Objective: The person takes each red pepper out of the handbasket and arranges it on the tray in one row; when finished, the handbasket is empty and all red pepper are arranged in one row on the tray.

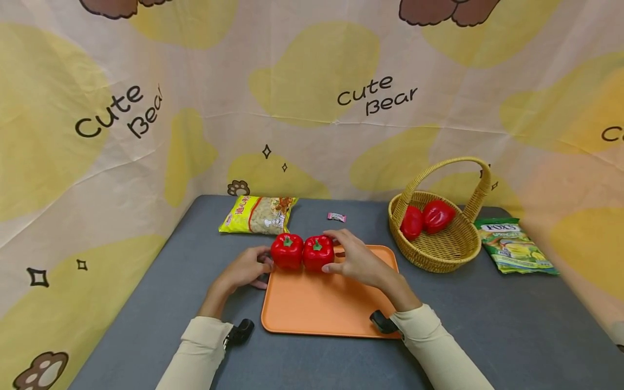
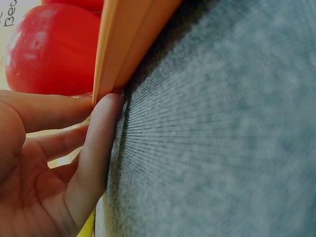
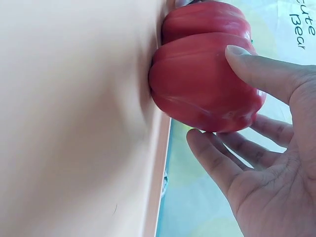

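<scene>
Orange plastic formed the tray that lay on the grey worktop, and two red bell peppers stood side by side at its far edge, touching each other. The right hand cupped the right pepper: the thumb lay against its near side and the fingers curved loosely round the far side, spread apart. The right wrist view showed what the head view could not, namely that the thumb tip pressed the glossy skin while the other fingers hung just off it. The left hand rested beside the left pepper at the tray's left rim. From the head view its contact was hard to judge; the left wrist view showed straight, relaxed fingers lying against the tray's edge and the felt-like worktop, with the pepper just above them and not gripped.

Only the head view took in the surroundings: a wicker basket to the right holding two more red peppers, a green snack packet beyond it, a yellow snack bag at the back, and a small pink sweet near it. A printed cloth backdrop with yellow patches surrounded the worktop.
</scene>
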Tool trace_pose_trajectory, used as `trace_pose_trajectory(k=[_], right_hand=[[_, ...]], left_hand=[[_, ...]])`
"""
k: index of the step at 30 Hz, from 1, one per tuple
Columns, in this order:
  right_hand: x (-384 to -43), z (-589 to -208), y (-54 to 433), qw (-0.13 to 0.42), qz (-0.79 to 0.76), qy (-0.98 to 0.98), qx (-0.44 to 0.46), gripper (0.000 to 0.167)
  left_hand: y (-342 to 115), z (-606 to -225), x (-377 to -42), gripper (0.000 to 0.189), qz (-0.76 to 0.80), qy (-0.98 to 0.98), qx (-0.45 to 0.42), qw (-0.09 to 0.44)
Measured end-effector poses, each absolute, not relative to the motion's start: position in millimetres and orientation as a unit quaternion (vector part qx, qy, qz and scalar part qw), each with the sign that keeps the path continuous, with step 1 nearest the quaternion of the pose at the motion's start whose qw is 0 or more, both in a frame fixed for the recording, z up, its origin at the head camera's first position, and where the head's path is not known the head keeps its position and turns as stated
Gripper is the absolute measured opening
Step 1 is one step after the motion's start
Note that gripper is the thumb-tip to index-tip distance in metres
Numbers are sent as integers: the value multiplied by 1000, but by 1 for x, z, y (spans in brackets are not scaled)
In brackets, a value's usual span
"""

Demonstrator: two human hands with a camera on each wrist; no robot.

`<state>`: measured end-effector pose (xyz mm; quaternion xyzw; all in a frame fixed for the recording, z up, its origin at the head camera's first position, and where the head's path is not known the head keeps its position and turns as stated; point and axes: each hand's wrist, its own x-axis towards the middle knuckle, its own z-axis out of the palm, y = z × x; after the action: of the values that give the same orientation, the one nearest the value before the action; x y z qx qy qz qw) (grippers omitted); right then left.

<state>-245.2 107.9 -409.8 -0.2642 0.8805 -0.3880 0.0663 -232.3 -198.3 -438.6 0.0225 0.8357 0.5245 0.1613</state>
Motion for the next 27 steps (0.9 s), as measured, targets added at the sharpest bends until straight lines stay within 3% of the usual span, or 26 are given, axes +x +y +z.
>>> trace_pose_trajectory(k=[19, 27], right_hand=[[-243, -409, 114, 64, -386, 882, -264, 84], [-237, -405, 131, 33, -372, 882, -286, 79]], left_hand=[[-198, -438, -232, 47, 525, 835, 22, 161], [-199, -438, -231, 48, 529, 833, 21, 160]])
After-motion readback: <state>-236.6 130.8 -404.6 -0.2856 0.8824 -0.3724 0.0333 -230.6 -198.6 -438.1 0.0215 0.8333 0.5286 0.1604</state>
